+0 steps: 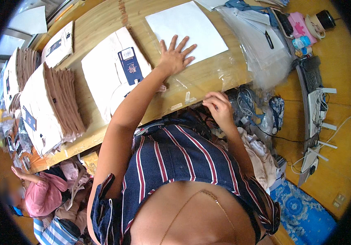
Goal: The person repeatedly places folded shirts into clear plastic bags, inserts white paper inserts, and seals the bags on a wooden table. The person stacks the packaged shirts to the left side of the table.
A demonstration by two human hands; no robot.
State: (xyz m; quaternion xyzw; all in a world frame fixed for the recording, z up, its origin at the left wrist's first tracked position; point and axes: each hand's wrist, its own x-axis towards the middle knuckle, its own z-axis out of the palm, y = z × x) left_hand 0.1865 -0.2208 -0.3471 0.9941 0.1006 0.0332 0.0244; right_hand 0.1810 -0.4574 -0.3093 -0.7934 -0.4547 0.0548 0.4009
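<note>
Smoothing step, likely: your left hand [174, 57] is on the sheet [202, 34], fingers wide; right hand [219, 107] curled by counter's [102, 26] near edge, grip unclear. Next needs flat pressure.

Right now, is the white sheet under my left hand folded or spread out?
Spread flat: the white sheet shows one broad, smooth face without a visible fold; your left hand overlaps its edge.

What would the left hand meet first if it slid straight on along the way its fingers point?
The left hand would first run over more of the white sheet beneath its fingers. Beyond the far edge, the papers seem next, though their height is unclear.
</note>
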